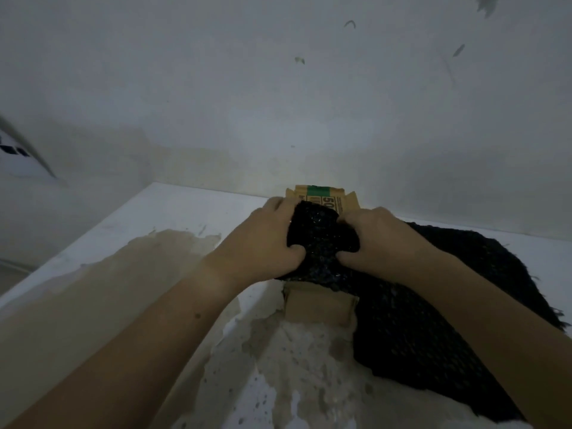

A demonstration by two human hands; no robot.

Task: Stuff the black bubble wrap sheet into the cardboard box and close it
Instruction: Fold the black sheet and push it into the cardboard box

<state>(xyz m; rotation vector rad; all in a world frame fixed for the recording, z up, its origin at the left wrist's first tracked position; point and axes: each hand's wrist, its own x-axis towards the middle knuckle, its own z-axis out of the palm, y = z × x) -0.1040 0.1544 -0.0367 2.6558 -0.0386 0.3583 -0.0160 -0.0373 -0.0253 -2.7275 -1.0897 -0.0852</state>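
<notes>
A small cardboard box (318,306) sits on the worn white surface near the wall, its far flap with green tape and black print standing up behind my hands. The black bubble wrap sheet (402,329) is bunched over the box's opening and spreads out to the right across the surface. My left hand (266,243) grips the left side of the bunched part. My right hand (383,239) grips its right side. Both press the bundle down at the box's top. The inside of the box is hidden under the wrap and my hands.
The surface (102,292) is a white ledge with peeled, stained patches. A white wall (278,103) rises right behind the box. At the far left edge a white object (18,159) with dark slots juts in.
</notes>
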